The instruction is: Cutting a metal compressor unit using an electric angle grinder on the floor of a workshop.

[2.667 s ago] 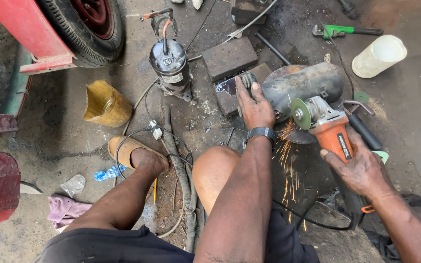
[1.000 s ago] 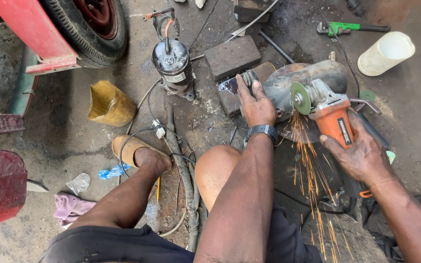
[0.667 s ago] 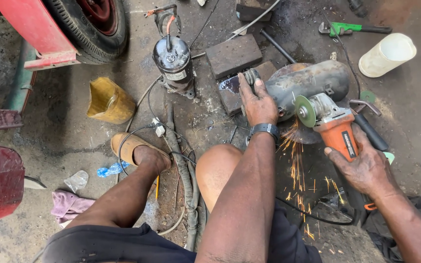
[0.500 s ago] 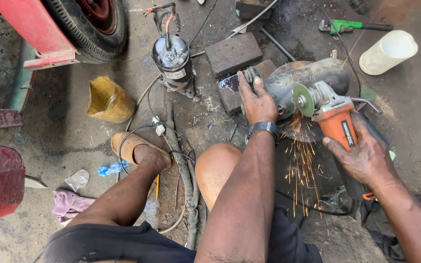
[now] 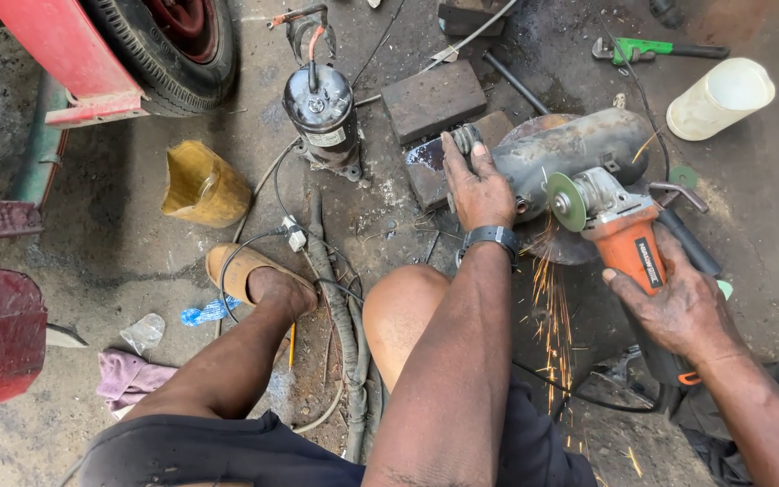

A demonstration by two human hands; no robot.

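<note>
My right hand (image 5: pixel 678 302) grips the body of an orange angle grinder (image 5: pixel 628 243). Its green disc (image 5: pixel 565 201) touches the side of a dark metal cylinder (image 5: pixel 574 153) lying on the ground, and sparks fall toward me. My left hand (image 5: pixel 475 185), with a dark watch on the wrist, presses on the cylinder's left end and holds it steady. The cylinder rests against a flat dark block (image 5: pixel 426 167).
An upright black compressor (image 5: pixel 322 113) with pipes stands at the upper middle. A yellow container (image 5: pixel 202 185) lies to the left, a white cup (image 5: pixel 719 97) and a green-handled wrench (image 5: pixel 655 50) at upper right. A red vehicle's wheel (image 5: pixel 173 36) fills the upper left. Hoses and cables (image 5: pixel 344 316) run beside my knee.
The grinder has shifted slightly along the cylinder while sparks keep flying down. My left hand stays pressed on the cylinder's end.
</note>
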